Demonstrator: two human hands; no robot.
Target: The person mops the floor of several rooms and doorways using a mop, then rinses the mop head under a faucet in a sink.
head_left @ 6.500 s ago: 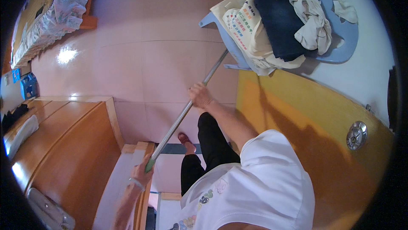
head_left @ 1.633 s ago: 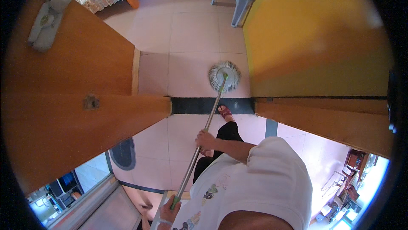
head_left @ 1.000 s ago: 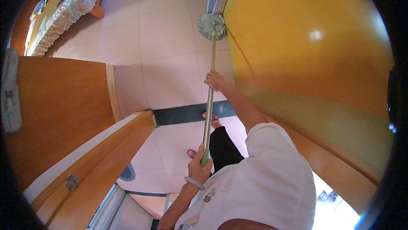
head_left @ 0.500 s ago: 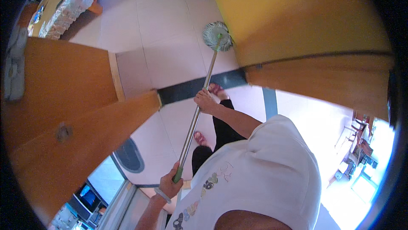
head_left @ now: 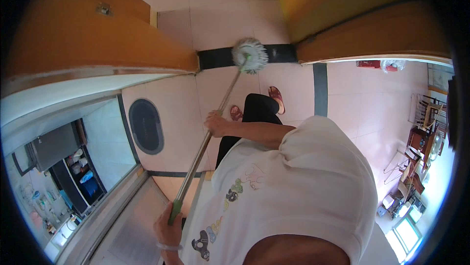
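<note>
Mop head (head_left: pixel 251 55) lies across dark threshold strip (head_left: pixel 215 58); left hand (head_left: pixel 168 228), farther from strip, wraps fingers round handle's green end (head_left: pixel 175 212); right hand (head_left: pixel 215 123), nearer strip, clasps metal shaft (head_left: pixel 198 159).

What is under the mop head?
The mop head covers part of the dark floor strip, which shows on either side, and overlaps pink tiles. Whatever lies directly beneath it is hidden.
</note>
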